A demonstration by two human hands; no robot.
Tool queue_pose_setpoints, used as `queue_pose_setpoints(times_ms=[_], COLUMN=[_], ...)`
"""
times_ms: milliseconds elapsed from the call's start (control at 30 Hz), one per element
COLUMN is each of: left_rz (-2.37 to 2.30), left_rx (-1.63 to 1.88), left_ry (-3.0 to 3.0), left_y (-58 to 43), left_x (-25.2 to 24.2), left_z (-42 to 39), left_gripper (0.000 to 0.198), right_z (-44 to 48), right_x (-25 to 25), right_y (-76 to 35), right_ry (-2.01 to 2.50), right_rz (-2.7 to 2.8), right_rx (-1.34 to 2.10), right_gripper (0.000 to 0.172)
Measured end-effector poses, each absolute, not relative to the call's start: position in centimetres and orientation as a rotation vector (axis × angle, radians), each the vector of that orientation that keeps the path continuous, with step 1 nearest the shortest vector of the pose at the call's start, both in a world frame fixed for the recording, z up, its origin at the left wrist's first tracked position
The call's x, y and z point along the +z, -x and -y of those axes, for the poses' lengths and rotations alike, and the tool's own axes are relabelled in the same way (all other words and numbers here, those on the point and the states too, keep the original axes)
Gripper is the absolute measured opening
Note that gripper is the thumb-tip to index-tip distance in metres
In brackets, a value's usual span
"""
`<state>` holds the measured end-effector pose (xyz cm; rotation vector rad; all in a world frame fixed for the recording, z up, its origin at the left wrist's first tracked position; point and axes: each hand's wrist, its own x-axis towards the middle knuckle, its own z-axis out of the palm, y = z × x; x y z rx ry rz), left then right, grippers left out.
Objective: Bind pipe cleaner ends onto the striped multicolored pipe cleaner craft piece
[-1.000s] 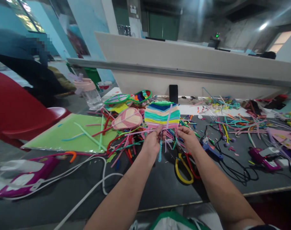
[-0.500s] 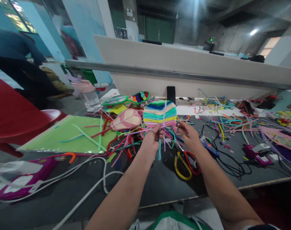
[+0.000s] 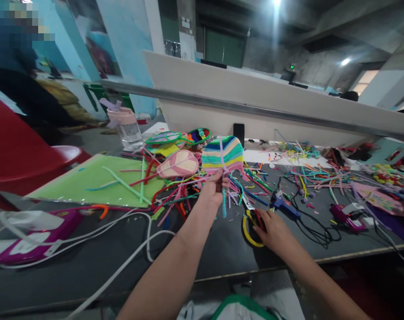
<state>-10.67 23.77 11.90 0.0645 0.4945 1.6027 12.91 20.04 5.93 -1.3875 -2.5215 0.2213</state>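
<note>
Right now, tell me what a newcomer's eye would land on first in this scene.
First, the striped pipe-cleaner weave, held up at centre by the left hand over a tangle of loose pipe cleaners on the dark table. Next, the right hand resting on yellow-and-red scissors just below it, then the bright green sheet to the left.

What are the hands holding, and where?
Left hand pinches the striped pipe-cleaner mat at its bottom edge. Right hand rests on the scissors handles; grip unclear.

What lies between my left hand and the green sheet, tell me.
Head view: a tangle of red, pink and green pipe cleaners lies between left hand and green sheet, plus a pink oval woven piece.
</note>
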Motion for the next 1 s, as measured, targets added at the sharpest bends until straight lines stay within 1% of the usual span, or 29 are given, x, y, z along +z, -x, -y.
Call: queue_pose_setpoints(times_ms=[133,200,267,333,367,400,500,633,733,833,933,1000], left_rz=[-0.492,-0.479,-0.455,-0.427,-0.411,-0.398,-0.371,-0.369,-0.333,-0.285,-0.255,-0.252], left_rx=[1.613,1.621,1.640,1.664,1.674,1.680,1.695,1.750,1.784,1.840,1.906,1.934], left_ry=[-0.068,-0.064,-0.054,-0.044,-0.039,-0.034,-0.019,-0.012,-0.024,-0.026,-0.057,-0.076], left_y=[11.0,11.3,11.6,11.9,11.9,12.0,11.8,11.6,11.8,12.0,12.1,12.0], left_x=[11.8,11.9,11.9,12.1,12.2,12.3,12.6,12.6,12.6,12.8,13.1,13.2], left_z=[-23.8,-23.8,-23.8,-23.6,-23.6,-23.5,-23.3,-23.3,-23.2,-23.1,-22.8,-22.7], left_gripper=[0.007,0.006,0.006,0.007,0.007,0.008,0.008,0.008,0.010,0.008,0.006,0.006], right_z=[-21.4,-22.1,-22.6,-22.5,-22.3,-21.9,-20.5,-18.7,-18.0,-17.6,-17.6,-17.8], right_x=[7.0,7.4,8.0,8.8,9.1,9.4,9.9,9.8,9.4,9.0,9.2,9.7], right_y=[-11.5,-11.8,-12.6,-13.6,-14.0,-14.2,-13.6,-11.4,-10.1,-9.2,-8.1,-7.3], right_ry=[1.503,1.519,1.477,1.344,1.250,1.159,0.967,0.834,0.788,0.775,0.805,0.829], right_rz=[2.524,2.370,2.118,1.824,1.701,1.602,1.562,1.707,1.632,1.603,1.604,1.626], right_rx=[0.391,0.626,1.012,1.449,1.590,1.651,1.668,1.490,1.656,1.781,1.752,1.694], right_gripper=[0.068,0.071,0.065,0.056,0.055,0.054,0.052,0.045,0.045,0.049,0.054,0.053])
